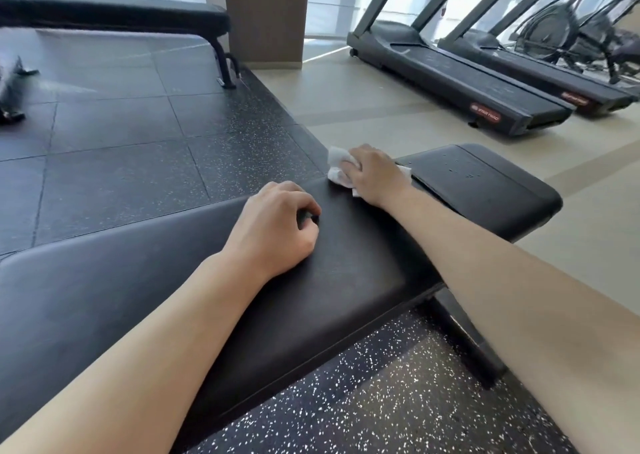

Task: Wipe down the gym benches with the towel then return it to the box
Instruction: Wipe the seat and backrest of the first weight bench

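Forearms are reaching over the padded surface (346, 263), left hand (273, 225) resting curled and empty while right hand (375, 173) is pressing the thin, limp white towel (337, 167), bunched, at the pad's far edge.

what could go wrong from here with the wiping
The towel is bunched small under the right hand at the bench pad's far edge, so it may slide off onto the floor. Droplets on the smaller end pad could get missed. The left hand rests on the pad, so the spot under it may stay unwiped.
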`<state>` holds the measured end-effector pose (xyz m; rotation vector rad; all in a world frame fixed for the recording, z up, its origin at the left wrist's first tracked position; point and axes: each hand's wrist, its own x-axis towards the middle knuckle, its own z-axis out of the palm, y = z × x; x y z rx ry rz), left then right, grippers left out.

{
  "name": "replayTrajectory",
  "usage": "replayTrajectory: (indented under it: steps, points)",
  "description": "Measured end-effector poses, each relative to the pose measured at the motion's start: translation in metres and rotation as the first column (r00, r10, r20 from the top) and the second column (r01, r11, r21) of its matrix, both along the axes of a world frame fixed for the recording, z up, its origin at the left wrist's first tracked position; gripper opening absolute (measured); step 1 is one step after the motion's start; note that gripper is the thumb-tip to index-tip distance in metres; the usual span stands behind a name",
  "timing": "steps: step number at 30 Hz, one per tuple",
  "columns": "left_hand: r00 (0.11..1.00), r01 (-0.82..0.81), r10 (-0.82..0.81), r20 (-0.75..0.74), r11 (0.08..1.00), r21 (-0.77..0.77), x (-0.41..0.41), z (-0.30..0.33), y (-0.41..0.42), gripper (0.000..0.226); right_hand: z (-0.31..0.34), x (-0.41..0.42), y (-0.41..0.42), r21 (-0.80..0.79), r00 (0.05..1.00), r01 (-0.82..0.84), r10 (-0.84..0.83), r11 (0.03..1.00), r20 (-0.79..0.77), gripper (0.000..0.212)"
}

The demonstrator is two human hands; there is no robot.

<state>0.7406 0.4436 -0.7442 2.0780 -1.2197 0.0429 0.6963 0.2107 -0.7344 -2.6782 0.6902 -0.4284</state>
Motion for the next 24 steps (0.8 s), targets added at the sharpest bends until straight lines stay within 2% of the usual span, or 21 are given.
replayTrajectory:
  steps: [4,8,11,15,20,24]
  points:
    - [1.0,0.012,-0.012,-0.01,1.0,-0.006,-0.002,0.004,0.003,0.02,-0.003,0.003,0.06,0.037,0.972,-0.23,0.228,0.973,0.052,0.024]
    - [0.992,0.099,-0.105,-0.074,0.992,-0.075,-0.011,0.01,0.009,0.021,-0.003,-0.066,0.073,0.054,0.926,-0.366,0.358,0.929,0.117,0.026]
    - [0.962,0.265,-0.265,-0.073,0.964,-0.004,-0.026,0.01,0.006,0.022,-0.002,-0.117,0.042,0.062,0.949,-0.312,0.308,0.948,0.07,0.027]
    - [0.972,0.231,-0.233,0.022,0.972,0.045,-0.017,0.006,0.001,0.02,-0.003,-0.133,-0.013,0.066,0.981,-0.18,0.174,0.981,0.09,0.024]
    - [0.983,0.174,-0.177,0.041,0.983,0.063,-0.007,0.004,-0.001,0.021,-0.002,-0.054,-0.047,0.036,0.996,-0.092,0.091,0.995,0.026,0.013]
    - [0.995,0.104,-0.104,0.007,0.993,0.055,-0.002,0.003,0.001,0.02,0.004,0.001,-0.05,-0.004,0.999,-0.006,0.006,1.0,-0.047,0.037]
